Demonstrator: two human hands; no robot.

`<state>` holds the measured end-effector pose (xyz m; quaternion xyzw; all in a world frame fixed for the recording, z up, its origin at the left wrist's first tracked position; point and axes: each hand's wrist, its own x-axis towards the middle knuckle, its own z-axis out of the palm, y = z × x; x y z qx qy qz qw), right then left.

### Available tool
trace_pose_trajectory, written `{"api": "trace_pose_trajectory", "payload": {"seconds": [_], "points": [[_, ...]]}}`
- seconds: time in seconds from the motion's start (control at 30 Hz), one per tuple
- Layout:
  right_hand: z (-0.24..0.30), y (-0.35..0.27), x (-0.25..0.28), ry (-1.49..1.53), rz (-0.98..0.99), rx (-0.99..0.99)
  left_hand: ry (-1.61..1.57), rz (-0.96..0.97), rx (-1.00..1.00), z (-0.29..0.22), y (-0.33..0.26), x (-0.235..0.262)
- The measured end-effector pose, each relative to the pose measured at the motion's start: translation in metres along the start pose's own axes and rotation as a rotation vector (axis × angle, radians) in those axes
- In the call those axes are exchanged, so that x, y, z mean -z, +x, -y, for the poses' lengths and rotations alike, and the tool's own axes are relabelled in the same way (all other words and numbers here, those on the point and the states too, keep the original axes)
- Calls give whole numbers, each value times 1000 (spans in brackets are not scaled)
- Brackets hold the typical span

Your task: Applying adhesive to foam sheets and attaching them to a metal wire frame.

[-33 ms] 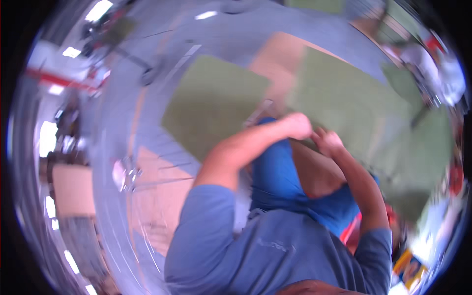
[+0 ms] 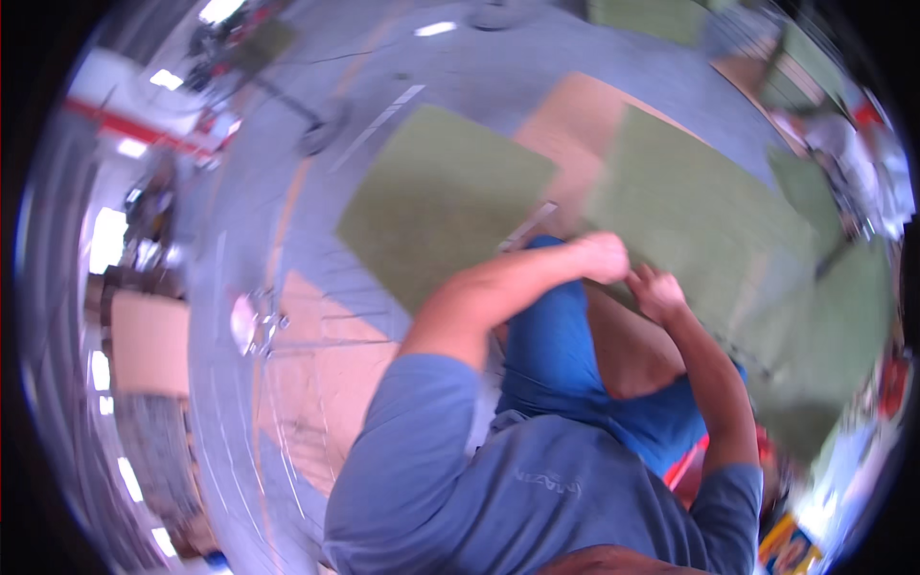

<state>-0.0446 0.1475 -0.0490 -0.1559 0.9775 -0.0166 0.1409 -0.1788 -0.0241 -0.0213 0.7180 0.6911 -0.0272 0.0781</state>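
A green mat (image 2: pixel 436 196) lies on grey floor (image 2: pixel 287 287), seemingly beside a cardboard box (image 2: pixel 146 343).

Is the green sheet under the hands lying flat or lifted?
Cannot tell: the picture is blurred. Both hands, left hand and right hand, meet at the green sheet edge.

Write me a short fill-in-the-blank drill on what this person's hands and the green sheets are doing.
1. Both hands meet at the edge of a large ____ sheet.
2. The left hand is closed in a ____.
3. The right hand lies ____ the left hand, close by.
4. The person wears a ____ shirt.

Missing words: green; fist; right of; blue
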Motion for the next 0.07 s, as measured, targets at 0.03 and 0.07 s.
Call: {"api": "trace_pose_trajectory", "payload": {"seconds": [0.03, 0.07], "points": [[4, 6, -5, -28, -73, 43, 64, -6, 37, -4, -7, 2], [4, 10, -15, -61, 1, 45, 79, 2, 90, 7, -32, 0]]}}
